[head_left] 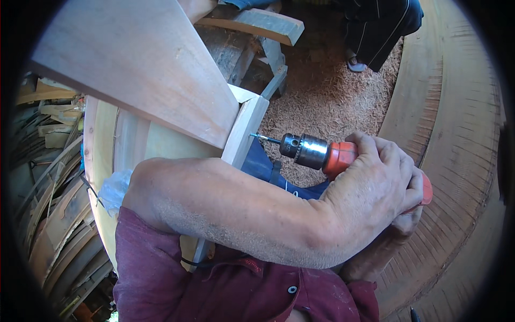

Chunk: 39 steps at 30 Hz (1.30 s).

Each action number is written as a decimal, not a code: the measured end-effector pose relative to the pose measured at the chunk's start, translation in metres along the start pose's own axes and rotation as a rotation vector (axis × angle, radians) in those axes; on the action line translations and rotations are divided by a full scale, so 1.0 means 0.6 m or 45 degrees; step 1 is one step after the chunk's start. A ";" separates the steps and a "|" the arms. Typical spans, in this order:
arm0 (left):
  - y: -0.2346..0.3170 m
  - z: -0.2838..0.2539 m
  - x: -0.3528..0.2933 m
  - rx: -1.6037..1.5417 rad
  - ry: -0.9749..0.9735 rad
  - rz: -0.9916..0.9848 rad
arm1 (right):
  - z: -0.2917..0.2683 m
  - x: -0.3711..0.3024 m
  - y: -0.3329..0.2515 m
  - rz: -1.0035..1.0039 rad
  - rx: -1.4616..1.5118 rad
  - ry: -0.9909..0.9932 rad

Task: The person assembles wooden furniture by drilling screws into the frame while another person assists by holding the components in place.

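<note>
Against the side of a pale, squared wooden bar [245,131], I had the slim metal bit [272,140] of a red power drill [339,159] pointing leftward, its tip apparently touching the wood; from the camera feed I could not tell whether a screw sat there. My left hand [375,174] was clamped over the drill's body, behind the black-and-chrome chuck [311,151]. My right hand [403,221] was just below it, but too much was hidden for me to tell how its fingers closed.

A skewed push, I judged, could have made the tip skate off the bar toward the dark blue cloth [260,159] beneath. A bit that bound could have wrenched my wrists, and too much force near the bar's edge could have split it. The broad, smooth wooden board [145,64] met the bar's other side, so a jolt might have upset that joint too.

Curly tan wood shavings [322,102] covered the floor beyond, near a person in dark, pale-striped trousers [378,32]. Long, curved brown planks [456,161] with rows of dark scores ran down the right, and a heap of thin timber offcuts [59,231] filled the left.
</note>
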<state>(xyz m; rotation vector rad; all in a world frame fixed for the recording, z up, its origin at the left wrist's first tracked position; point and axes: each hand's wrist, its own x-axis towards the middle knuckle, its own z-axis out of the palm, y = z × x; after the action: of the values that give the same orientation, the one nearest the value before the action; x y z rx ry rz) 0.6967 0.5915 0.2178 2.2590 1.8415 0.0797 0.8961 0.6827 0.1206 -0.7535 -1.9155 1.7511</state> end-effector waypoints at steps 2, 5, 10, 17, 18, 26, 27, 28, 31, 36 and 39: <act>0.003 0.010 0.004 0.061 0.050 0.012 | 0.010 -0.013 0.009 0.062 0.015 0.060; 0.002 0.021 -0.005 0.257 0.153 0.040 | 0.021 -0.020 0.018 0.107 0.039 0.100; 0.005 0.014 -0.010 0.169 0.151 -0.006 | 0.029 0.005 0.014 0.112 0.120 0.001; 0.006 0.064 -0.001 0.346 0.302 -0.004 | 0.039 0.002 0.026 0.139 0.210 -0.050; 0.003 0.070 0.001 0.418 0.374 -0.011 | 0.039 0.004 0.028 0.129 0.220 -0.046; 0.010 0.040 -0.012 -0.053 0.125 0.005 | 0.042 0.019 0.024 0.152 0.289 -0.143; 0.012 0.054 -0.008 -0.057 0.155 0.010 | 0.038 0.018 0.019 0.146 0.283 -0.143; 0.011 0.069 0.002 -0.051 0.412 -0.032 | 0.038 0.023 0.028 0.147 0.294 -0.138; 0.010 0.031 -0.006 -0.004 0.360 -0.042 | 0.040 0.021 0.032 0.140 0.319 -0.128; -0.003 0.043 -0.004 0.503 0.337 -0.056 | 0.040 0.027 0.030 0.154 0.358 -0.180; 0.005 0.011 -0.013 0.293 0.138 -0.056 | 0.036 0.026 0.031 0.153 0.374 -0.186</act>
<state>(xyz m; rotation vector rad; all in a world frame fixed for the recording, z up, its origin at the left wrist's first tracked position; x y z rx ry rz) 0.6993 0.5825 0.2127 2.4060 2.0499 -0.0184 0.8725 0.6775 0.0994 -0.6592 -1.6754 2.1545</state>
